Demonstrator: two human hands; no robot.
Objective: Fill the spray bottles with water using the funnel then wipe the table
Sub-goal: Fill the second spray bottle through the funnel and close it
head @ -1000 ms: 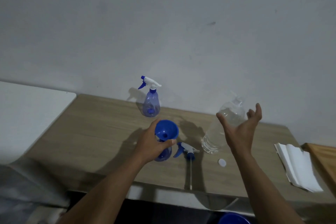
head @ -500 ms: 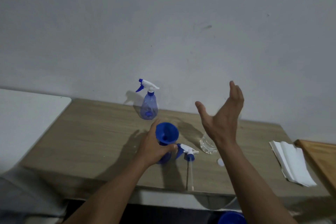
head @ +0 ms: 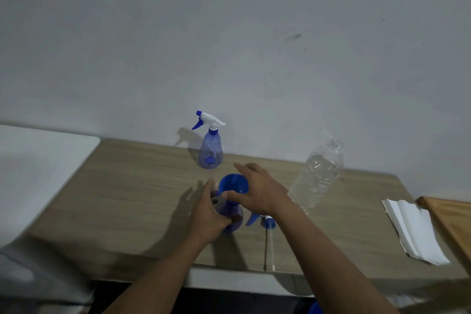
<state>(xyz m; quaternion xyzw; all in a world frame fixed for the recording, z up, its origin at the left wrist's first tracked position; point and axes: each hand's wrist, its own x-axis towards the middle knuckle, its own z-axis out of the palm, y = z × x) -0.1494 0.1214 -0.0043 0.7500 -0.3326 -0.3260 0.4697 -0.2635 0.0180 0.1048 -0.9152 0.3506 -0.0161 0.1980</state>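
A light wood-grain surface (head: 132,186) stands against a plain grey-white wall (head: 229,33). The left hand (head: 209,216) grips an uncapped blue spray bottle (head: 233,216) near the front edge. The right hand (head: 257,190) closes over the blue funnel (head: 233,183) set in its neck. A capped spray bottle (head: 210,146) stands behind, a clear water bottle (head: 318,176) to the right, and folded paper towels (head: 413,229) farther right.
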